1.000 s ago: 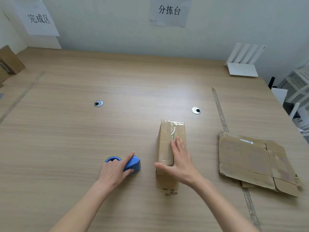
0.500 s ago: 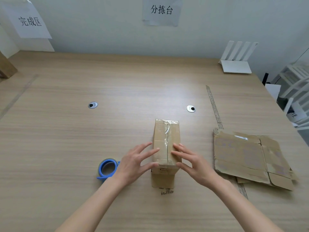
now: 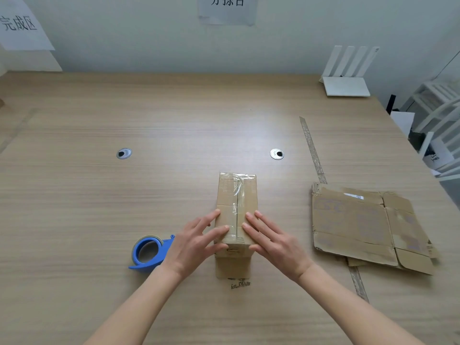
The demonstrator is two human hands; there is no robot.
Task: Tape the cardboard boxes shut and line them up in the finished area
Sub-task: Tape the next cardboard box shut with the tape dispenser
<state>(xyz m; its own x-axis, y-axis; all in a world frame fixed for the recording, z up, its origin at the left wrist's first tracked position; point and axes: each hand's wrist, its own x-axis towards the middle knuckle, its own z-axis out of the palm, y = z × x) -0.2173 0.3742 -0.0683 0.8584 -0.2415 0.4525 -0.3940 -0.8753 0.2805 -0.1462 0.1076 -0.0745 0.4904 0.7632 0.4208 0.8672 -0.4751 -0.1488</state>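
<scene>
Count: 1 taped box (image 3: pixel 237 205), 1 flat carton (image 3: pixel 358 225), 1 tape dispenser (image 3: pixel 149 252), 2 grommets (image 3: pixel 124 153), 2 wall signs (image 3: pixel 227 8), 1 router (image 3: pixel 347 78), my 2 hands (image 3: pixel 191 245).

The table (image 3: pixel 124 207) has a matt wood-grain surface. The box (image 3: pixel 236 195) is brown matt cardboard, with glossy clear tape (image 3: pixel 235 192) along its seam. The tape dispenser (image 3: pixel 149 252) is smooth blue plastic. The flattened box (image 3: pixel 361 225) is rough, worn cardboard. 2 grommets (image 3: pixel 276 154) look like shiny metal.
</scene>
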